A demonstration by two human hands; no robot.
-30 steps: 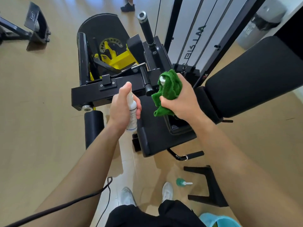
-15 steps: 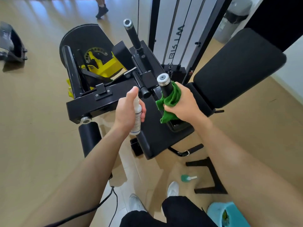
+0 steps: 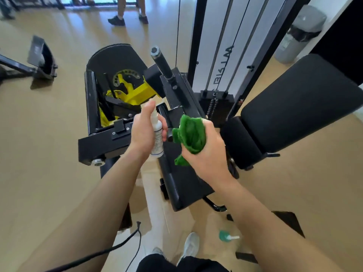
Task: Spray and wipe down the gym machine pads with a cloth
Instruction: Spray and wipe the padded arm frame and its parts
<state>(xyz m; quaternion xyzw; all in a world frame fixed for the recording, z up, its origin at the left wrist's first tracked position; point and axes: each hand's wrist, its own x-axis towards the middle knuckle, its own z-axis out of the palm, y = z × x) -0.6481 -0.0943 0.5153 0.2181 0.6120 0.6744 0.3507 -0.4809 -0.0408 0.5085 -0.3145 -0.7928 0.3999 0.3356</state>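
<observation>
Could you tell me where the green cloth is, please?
Head view, just right of centre: the green cloth is bunched in the right hand, beside the spray bottle in the left hand.

A smooth tan floor (image 3: 49, 183) is seen throughout, brightly lit from glazing (image 3: 102, 0) at the far top edge. A grey bin (image 3: 300, 32) with a black liner is set by a white wall (image 3: 332, 4), upper right. Another machine's black frame (image 3: 39, 59) is noted far left. Bystanders' shod feet (image 3: 117, 20) are seen beyond.
</observation>
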